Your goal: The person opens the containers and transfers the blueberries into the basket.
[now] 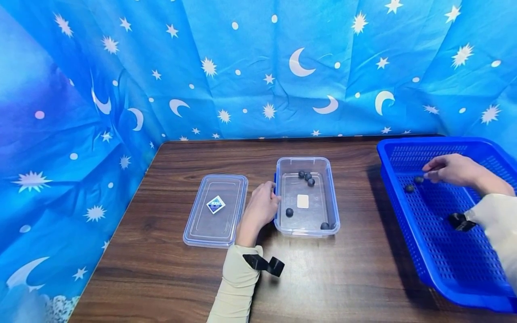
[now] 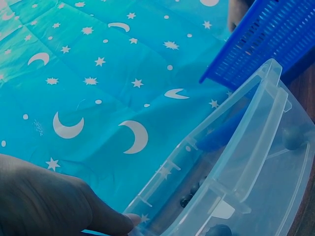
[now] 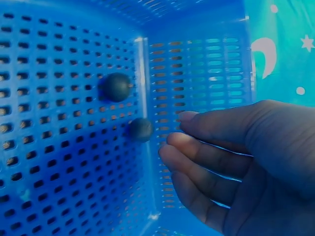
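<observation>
My left hand (image 1: pixel 263 205) holds the left wall of a clear plastic container (image 1: pixel 333 197); its thumb lies at the rim in the left wrist view. Several small dark balls sit inside, among them one ball (image 1: pixel 289 212) near the left wall. Over the blue basket (image 1: pixel 408 237), my right hand (image 1: pixel 451 169) reaches down with its fingers loosely bent and slightly parted, nothing between them. Just beyond its fingertips, two dark balls lie on the basket floor, one ball (image 3: pixel 141 130) close to the side wall and another ball (image 3: pixel 117 87) a little farther off.
A clear lid (image 1: pixel 202 224) with blue edging and a sticker lies flat on the wooden table (image 1: pixel 161 278), left of the container. The basket stands at the right end. A blue star-and-moon cloth (image 1: pixel 250 54) hangs behind the table.
</observation>
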The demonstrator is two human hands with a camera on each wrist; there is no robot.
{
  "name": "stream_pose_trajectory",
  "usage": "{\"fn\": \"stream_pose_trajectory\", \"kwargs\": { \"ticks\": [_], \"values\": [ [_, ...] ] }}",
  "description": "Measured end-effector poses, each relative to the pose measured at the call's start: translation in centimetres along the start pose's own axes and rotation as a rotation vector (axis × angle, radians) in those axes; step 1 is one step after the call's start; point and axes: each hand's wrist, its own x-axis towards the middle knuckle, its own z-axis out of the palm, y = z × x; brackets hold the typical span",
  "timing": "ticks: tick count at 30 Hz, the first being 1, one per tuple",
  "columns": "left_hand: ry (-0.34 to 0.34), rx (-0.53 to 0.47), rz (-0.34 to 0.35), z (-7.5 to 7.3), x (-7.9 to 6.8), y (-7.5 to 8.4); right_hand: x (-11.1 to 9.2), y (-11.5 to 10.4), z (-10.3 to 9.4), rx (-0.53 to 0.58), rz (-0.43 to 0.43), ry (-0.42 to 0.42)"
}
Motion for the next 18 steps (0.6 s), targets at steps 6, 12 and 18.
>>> {"fn": "stream_pose_trajectory", "kwargs": {
  "ticks": [6, 12, 18],
  "values": [
    [0.004, -0.006, 0.001, 0.0, 0.1, 0.0, -0.2, -0.7, -0.6, 0.015, 0.001, 0.036],
    [-0.005, -0.010, -0.008, -0.1, 0.0, 0.1, -0.4, -2.1, -1.1, 0.028, 0.024, 0.076],
    [-0.008, -0.013, -0.014, -0.1, 0.1, 0.0, -0.5, -4.4, -1.8, 0.004, -0.007, 0.130]
  ]
}}
